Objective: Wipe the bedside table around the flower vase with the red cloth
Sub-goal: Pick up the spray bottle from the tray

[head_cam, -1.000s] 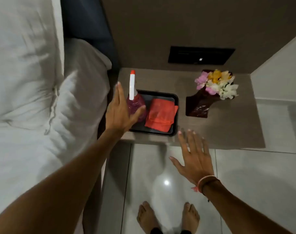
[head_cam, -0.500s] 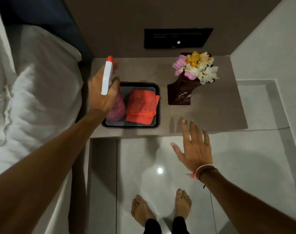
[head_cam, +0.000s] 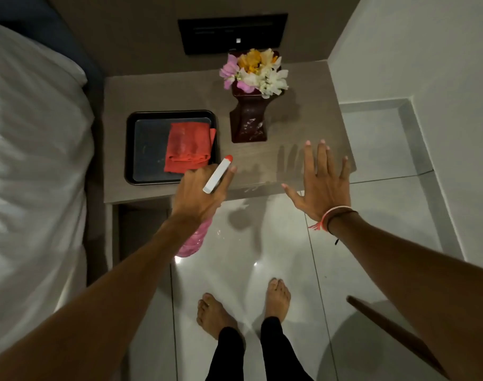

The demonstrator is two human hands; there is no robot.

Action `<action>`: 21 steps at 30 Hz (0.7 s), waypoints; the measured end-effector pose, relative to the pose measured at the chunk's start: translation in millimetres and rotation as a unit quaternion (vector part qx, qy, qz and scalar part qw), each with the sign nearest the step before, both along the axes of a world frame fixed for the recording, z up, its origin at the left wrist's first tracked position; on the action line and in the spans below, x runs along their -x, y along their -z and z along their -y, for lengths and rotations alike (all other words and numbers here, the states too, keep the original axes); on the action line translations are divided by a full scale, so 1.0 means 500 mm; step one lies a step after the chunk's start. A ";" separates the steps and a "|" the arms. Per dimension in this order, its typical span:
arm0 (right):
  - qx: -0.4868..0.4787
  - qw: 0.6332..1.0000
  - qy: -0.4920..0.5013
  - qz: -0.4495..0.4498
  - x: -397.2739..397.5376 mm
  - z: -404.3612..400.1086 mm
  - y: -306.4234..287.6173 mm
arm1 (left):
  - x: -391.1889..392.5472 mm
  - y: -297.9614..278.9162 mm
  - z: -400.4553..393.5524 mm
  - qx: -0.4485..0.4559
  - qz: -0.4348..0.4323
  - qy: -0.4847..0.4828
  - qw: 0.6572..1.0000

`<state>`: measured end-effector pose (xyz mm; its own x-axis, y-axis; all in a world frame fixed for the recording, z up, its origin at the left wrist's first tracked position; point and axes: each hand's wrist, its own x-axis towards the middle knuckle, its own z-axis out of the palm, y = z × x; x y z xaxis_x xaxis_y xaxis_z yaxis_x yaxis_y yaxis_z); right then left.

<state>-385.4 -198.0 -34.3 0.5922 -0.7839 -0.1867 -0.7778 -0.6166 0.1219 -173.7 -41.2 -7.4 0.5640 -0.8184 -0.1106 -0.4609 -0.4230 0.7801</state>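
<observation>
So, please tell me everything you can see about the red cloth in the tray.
The red cloth is orange-red, looks like soft fabric, and is folded into a rough rectangle with layered edges at its near end. It lies flat in the right part of the black tray on the bedside table, its right edge against the tray's rim. No hand touches it; it looks unused.

Red cloth [head_cam: 189,148] folded in tray, left of dark flower vase [head_cam: 248,121] on bedside table [head_cam: 163,86].
</observation>
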 end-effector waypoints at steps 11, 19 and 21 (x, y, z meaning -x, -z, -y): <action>-0.020 1.000 0.009 -0.015 0.076 -0.013 0.021 | 0.045 0.001 0.000 -0.013 0.068 0.019 0.997; -0.029 0.999 -0.036 -0.014 0.012 -0.033 0.029 | -0.013 -0.011 -0.055 0.012 0.035 -0.029 0.999; -0.031 0.998 -0.048 -0.007 -0.014 -0.041 0.029 | -0.047 -0.037 -0.062 0.060 0.066 -0.057 0.994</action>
